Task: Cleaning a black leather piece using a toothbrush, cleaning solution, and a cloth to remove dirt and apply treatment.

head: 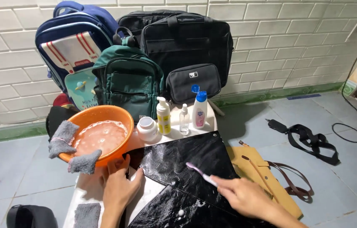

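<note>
R hand [246,196] came in from lower right, fingers curled around a lilac-handled toothbrush [201,174], bristle end resting on the wet, glossy black leather bag [178,169] spread flat in the middle w/ soap bubbles on it. L hand [119,185] lay flat, fingers spread, pressing the bag's left edge, holding nothing. Just left of it sat an orange plastic basin [117,116] of sudsy water, w/ two grey cloths [62,139] draped over its rim. Behind the bag stood a white jar [147,128], yellow pump bottle [163,116], clear spray bottle [184,119] & white bottle w/ blue cap [199,110]. A tan flat bag [267,177] lay touching the R forearm. Backpacks lined the wall.
</note>
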